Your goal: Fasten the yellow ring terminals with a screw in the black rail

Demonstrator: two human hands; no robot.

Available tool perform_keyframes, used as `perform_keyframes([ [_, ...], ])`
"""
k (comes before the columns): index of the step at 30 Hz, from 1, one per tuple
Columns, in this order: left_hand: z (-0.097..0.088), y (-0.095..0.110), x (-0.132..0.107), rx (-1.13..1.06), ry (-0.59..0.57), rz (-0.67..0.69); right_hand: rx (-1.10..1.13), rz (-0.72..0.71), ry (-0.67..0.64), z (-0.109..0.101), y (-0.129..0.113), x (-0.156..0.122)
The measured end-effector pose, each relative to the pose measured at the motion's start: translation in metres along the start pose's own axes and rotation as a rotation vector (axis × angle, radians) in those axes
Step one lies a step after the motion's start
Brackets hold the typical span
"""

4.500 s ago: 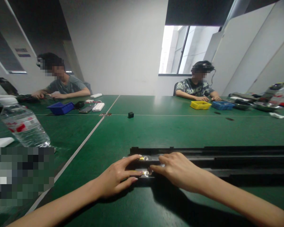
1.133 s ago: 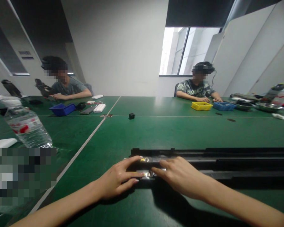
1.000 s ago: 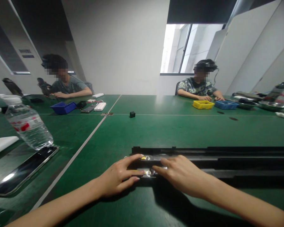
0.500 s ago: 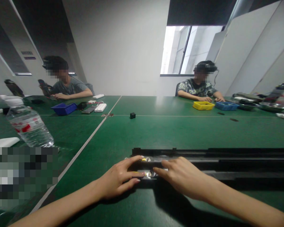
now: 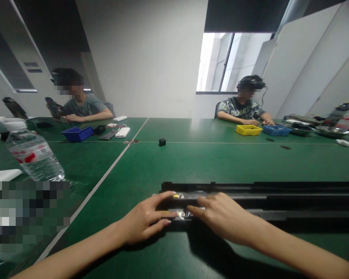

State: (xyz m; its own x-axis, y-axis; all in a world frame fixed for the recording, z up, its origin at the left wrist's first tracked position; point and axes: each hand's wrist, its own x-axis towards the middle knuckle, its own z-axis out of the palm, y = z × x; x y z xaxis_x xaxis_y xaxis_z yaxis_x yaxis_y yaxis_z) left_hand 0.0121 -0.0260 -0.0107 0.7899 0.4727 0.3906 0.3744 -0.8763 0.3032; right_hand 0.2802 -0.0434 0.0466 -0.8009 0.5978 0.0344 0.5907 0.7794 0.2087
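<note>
Long black rails (image 5: 291,202) lie side by side across the near part of the table, running off to the right. At their left end are small shiny pieces, one gold-coloured (image 5: 178,196) and one silvery round piece (image 5: 181,214). My left hand (image 5: 145,217) rests there with its fingers stretched apart, the fingertips touching these pieces and the thumb at the near rail edge. Just to the right, my right hand (image 5: 221,215) lies over the rails, its fingers bent downward. Something clear and glossy shows by its fingertips; whether they grip it is hidden.
A clear water bottle (image 5: 35,151) stands at the left. Beyond the rails sits a small black block (image 5: 162,142) on the green table (image 5: 128,174). Farther back are a blue tray (image 5: 77,133), a white power bank (image 5: 122,132), a yellow tray (image 5: 248,130) and two seated people.
The view has shifted very slightly. Both hands keep the same places on the rails, with no clear finger movement.
</note>
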Motion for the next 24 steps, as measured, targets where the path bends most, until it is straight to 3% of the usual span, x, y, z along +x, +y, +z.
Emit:
perform_keyframes([
  [24, -0.0026, 0.0018, 0.0017, 0.015, -0.014, 0.005, 0.027, 0.001, -0.034, 0.0011, 0.0035, 0.0017],
])
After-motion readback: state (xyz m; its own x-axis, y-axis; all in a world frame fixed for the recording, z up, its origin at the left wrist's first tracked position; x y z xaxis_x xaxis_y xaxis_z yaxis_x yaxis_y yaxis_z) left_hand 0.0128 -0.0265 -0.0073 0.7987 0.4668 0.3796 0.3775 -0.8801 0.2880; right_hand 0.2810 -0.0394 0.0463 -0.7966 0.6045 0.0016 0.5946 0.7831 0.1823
